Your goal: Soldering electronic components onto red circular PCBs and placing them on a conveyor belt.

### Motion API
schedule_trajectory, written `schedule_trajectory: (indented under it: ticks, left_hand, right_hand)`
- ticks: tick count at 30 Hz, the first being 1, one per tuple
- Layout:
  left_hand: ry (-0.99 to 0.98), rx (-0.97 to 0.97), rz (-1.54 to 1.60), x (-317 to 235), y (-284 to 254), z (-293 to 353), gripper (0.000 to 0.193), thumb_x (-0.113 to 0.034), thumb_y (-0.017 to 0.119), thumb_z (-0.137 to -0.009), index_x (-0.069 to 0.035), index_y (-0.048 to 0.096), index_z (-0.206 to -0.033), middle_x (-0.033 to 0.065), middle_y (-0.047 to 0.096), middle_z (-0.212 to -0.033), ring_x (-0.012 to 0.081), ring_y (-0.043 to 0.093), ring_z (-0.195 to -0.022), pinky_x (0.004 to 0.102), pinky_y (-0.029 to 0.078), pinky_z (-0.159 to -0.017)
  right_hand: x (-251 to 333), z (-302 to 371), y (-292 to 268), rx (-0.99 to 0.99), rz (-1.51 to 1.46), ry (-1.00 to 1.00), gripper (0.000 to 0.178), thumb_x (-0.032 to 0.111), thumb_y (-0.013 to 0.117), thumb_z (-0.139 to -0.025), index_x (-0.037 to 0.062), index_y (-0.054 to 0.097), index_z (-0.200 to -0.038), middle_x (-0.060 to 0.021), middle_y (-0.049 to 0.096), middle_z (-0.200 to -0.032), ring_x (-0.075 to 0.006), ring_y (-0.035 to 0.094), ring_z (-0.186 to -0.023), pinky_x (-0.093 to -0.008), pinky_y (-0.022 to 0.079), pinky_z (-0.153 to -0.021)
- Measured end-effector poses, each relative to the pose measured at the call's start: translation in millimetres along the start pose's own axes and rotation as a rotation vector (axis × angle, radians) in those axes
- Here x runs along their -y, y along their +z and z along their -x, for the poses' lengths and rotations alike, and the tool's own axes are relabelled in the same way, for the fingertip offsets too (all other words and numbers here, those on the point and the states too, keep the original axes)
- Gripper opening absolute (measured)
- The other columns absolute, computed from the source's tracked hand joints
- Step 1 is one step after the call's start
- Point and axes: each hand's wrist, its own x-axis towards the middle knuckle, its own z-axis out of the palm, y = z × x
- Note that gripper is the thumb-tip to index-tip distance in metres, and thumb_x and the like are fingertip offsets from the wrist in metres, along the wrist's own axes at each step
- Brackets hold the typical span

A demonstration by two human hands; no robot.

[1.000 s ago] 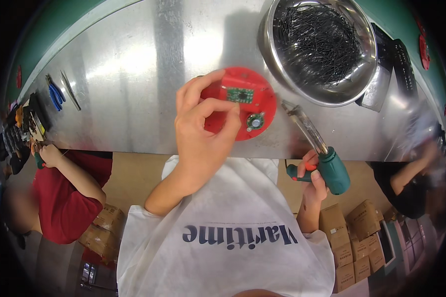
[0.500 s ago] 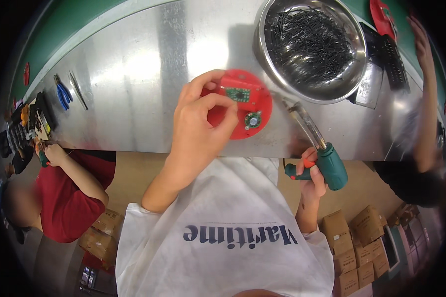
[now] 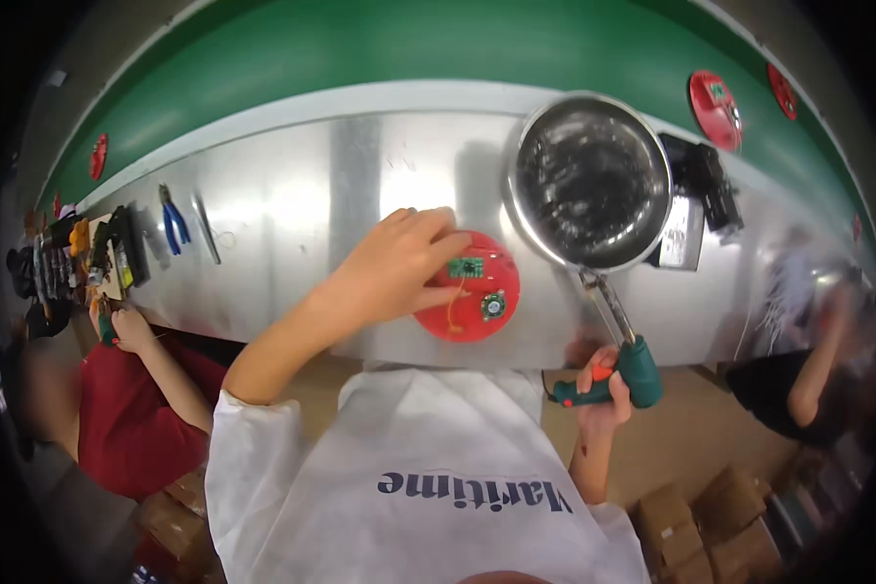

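1. Left hand (image 3: 399,268) laid on the red round disc (image 3: 469,299), fingertips (image 3: 445,226) at its upper left edge, beside the small green circuit board (image 3: 466,267).
2. Disc flat on the shiny metal tabletop (image 3: 292,214), just beside the steel bowl (image 3: 591,181).
3. Right hand (image 3: 602,389) wrapped around a green electric screwdriver (image 3: 621,367), bit angled up toward the bowl.
4. Blue-handled pliers (image 3: 172,223) well apart at left.
5. Another person in a red sleeve (image 3: 131,419) at far left; more red discs (image 3: 714,95) on the green belt.

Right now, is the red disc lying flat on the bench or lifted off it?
Flat: the red disc rests on the metal bench, left hand pressing its edge.
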Motion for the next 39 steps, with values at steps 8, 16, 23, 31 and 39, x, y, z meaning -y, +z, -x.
schedule_trajectory:
  ticks: [8,16,23,31,39]
  left_hand:
    - [-0.476,-0.569,-0.085,128.1,-76.6,-22.4,0.061,-0.049,0.077,-0.070,0.000,0.068,-0.103,0.0169,0.063,-0.089,0.0305,0.062,-0.083,0.0369,0.050,-0.075]
    - [-1.013,-0.846,-0.189,280.3,-176.5,46.8,0.063,-0.056,0.074,-0.068,0.000,0.071,-0.095,0.0206,0.069,-0.087,0.0339,0.068,-0.083,0.0405,0.053,-0.073]
    - [-1.420,-1.062,-0.377,382.8,-236.7,141.4,0.073,-0.059,0.069,-0.071,0.001,0.065,-0.112,0.0219,0.068,-0.100,0.0376,0.066,-0.094,0.0424,0.052,-0.080]
    - [-0.899,-1.025,-0.718,462.3,-289.8,291.4,0.068,-0.045,0.066,-0.074,-0.002,0.054,-0.124,0.0225,0.055,-0.124,0.0370,0.054,-0.113,0.0452,0.042,-0.097]
    - [-1.812,-1.000,-0.452,535.0,-301.5,289.5,0.056,-0.047,0.060,-0.084,-0.003,0.057,-0.120,0.0221,0.055,-0.127,0.0356,0.053,-0.118,0.0423,0.041,-0.100]
  right_hand:
    - [-10.4,4.7,-25.8,-0.090,-0.003,-0.064,0.028,0.025,0.052,-0.089,-0.0004,0.051,-0.101,-0.0093,0.052,-0.088,-0.0141,0.045,-0.057,-0.0268,0.039,-0.055]
    - [-10.7,-45.9,-96.0,0.969,0.365,-0.350,0.032,0.035,0.063,-0.082,0.0055,0.055,-0.090,-0.0091,0.058,-0.080,-0.0203,0.050,-0.063,-0.0304,0.040,-0.054]
    - [1.8,-1.6,-15.0,-0.231,-0.046,-0.064,0.028,0.031,0.060,-0.084,0.0042,0.054,-0.086,-0.0065,0.053,-0.075,-0.0174,0.046,-0.057,-0.0290,0.036,-0.048]
    - [4.3,-15.7,-26.3,-0.282,-0.046,-0.086,0.028,0.031,0.060,-0.084,0.0040,0.053,-0.085,-0.0061,0.052,-0.074,-0.0165,0.045,-0.056,-0.0276,0.035,-0.047]
    - [4.7,-2.9,-30.9,-0.350,-0.120,-0.159,0.032,0.034,0.059,-0.086,0.0033,0.054,-0.083,-0.0053,0.051,-0.075,-0.0143,0.042,-0.055,-0.0255,0.032,-0.046]
